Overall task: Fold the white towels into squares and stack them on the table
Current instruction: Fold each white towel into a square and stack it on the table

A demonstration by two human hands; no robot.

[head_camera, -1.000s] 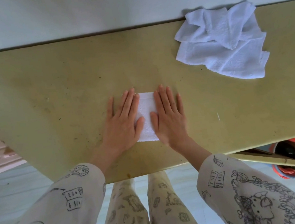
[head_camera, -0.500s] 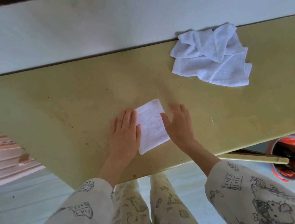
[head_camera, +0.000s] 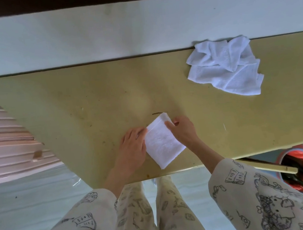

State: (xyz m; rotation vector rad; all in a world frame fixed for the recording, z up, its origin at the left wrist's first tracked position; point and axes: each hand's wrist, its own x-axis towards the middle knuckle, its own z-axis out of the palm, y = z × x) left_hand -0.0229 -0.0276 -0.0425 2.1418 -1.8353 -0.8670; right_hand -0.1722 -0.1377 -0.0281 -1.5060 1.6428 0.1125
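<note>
Gripping the folded towel (head_camera: 163, 141) by its side edges near the table's (head_camera: 68, 98) front, both hands, left hand (head_camera: 134, 147) and right hand (head_camera: 184, 130), seem curled round it. Lift it level so the layers stay aligned. The crumpled towels (head_camera: 224, 67) wait far right.

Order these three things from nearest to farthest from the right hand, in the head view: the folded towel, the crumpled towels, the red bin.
1. The folded towel: the right hand holds its far corner, near the table's front edge.
2. The crumpled towels: by the table's far edge, to the right.
3. The red bin: on the floor, beyond the table's front right edge.
</note>
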